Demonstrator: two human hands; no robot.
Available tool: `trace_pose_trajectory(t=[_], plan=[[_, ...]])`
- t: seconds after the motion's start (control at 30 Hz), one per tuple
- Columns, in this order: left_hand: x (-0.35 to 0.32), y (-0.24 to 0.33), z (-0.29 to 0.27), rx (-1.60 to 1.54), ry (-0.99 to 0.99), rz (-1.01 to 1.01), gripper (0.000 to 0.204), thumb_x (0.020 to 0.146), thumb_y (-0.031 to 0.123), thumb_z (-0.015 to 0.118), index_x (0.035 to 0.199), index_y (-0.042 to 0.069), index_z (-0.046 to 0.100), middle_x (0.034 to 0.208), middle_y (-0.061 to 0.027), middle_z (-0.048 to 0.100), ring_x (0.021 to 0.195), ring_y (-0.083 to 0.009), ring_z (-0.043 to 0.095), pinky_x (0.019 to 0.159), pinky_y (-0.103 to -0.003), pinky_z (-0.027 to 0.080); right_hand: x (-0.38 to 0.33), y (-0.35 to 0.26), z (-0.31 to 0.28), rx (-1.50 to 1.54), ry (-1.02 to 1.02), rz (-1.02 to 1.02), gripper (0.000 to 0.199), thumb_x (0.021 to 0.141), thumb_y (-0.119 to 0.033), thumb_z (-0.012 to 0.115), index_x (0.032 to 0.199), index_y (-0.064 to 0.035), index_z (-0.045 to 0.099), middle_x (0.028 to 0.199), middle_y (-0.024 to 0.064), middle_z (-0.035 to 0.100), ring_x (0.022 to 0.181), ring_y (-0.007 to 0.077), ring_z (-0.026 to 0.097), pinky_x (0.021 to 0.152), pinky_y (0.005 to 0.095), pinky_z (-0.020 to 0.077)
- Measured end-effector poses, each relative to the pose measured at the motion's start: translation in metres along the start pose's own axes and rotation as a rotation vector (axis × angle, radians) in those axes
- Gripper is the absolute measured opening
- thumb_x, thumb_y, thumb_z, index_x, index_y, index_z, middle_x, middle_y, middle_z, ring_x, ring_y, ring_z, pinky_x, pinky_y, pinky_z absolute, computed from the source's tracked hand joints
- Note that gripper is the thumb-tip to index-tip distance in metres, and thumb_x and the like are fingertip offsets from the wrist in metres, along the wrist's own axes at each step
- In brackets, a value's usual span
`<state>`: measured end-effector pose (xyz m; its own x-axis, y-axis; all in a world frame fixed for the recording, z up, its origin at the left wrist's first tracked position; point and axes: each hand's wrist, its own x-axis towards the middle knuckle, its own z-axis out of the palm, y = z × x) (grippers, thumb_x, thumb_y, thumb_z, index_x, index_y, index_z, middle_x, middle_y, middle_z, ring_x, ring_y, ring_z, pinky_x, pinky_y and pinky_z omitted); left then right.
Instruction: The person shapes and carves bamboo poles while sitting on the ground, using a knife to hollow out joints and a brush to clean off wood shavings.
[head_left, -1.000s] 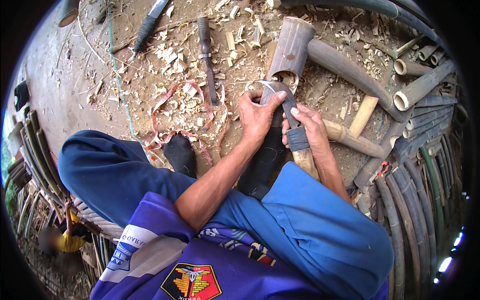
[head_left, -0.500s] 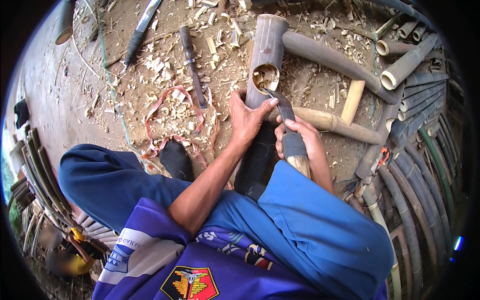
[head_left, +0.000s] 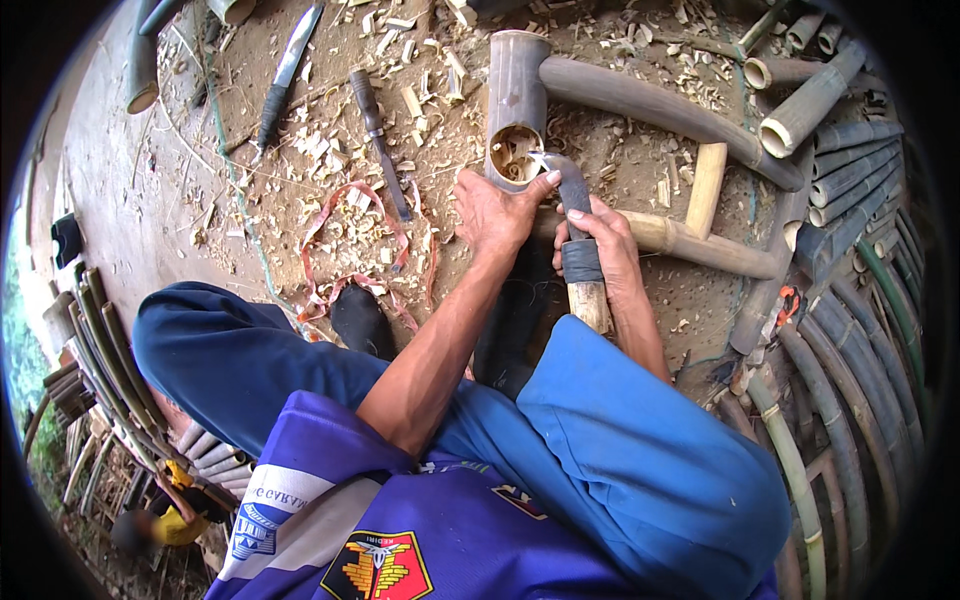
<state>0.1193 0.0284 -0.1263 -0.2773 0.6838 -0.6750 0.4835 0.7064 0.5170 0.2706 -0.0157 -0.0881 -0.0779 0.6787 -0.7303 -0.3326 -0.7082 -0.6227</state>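
A thick bamboo pole (head_left: 517, 85) lies in front of me, with a wide hole (head_left: 515, 153) cut in it and pale shavings inside. My left hand (head_left: 495, 212) is closed round the pole just below the hole. Its thumb reaches right, against the blade of a hooked knife (head_left: 574, 195). My right hand (head_left: 604, 245) grips this knife near the black wrapping, and its pale wooden handle (head_left: 590, 305) points back toward my knee. The blade's tip is at the right rim of the hole, with a light shaving by it.
Bamboo crosspieces (head_left: 660, 105) run right from the pole. On the dirt floor lie a chisel (head_left: 380, 145), a knife with a black handle (head_left: 290, 75), a reddish strap (head_left: 312, 230) and scattered shavings. Bamboo poles (head_left: 850, 190) are stacked at right. Another person (head_left: 175, 520) appears at lower left.
The knife's tip has come from inside the hole to its right rim, and the blade is turned more sideways. My left thumb stays by the blade. The whole view has shifted slightly.
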Motion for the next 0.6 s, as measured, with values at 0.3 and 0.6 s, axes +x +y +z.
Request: trace_pose_trajectory(t=[0.3, 0.6], plan=[[0.044, -0.034, -0.064, -0.406, 0.19, 0.382, 0.056, 0.082, 0.031, 0.081, 0.117, -0.003, 0.054, 0.107, -0.0123, 0.053, 0.098, -0.0239, 0.051, 0.087, -0.039, 0.046, -0.057, -0.019, -0.073, -0.391, 0.375, -0.451, 0.038, 0.096, -0.017, 0.051, 0.129, 0.0, 0.058, 0.076, 0.0092, 0.064, 0.07, 0.0184, 0.066, 0.067, 0.0324, 0.0536], [0.165, -0.012, -0.137, -0.014, 0.341, 0.229, 0.061, 0.073, 0.032, 0.085, 0.108, -0.006, 0.054, 0.11, -0.0251, 0.062, 0.098, -0.0338, 0.061, 0.088, -0.044, 0.049, 0.016, -0.044, -0.126, -1.536, 0.818, -0.847, 0.075, 0.088, -0.008, 0.066, 0.156, -0.0184, 0.037, 0.097, 0.0081, 0.058, 0.087, 0.0232, 0.053, 0.081, 0.0433, 0.0422]])
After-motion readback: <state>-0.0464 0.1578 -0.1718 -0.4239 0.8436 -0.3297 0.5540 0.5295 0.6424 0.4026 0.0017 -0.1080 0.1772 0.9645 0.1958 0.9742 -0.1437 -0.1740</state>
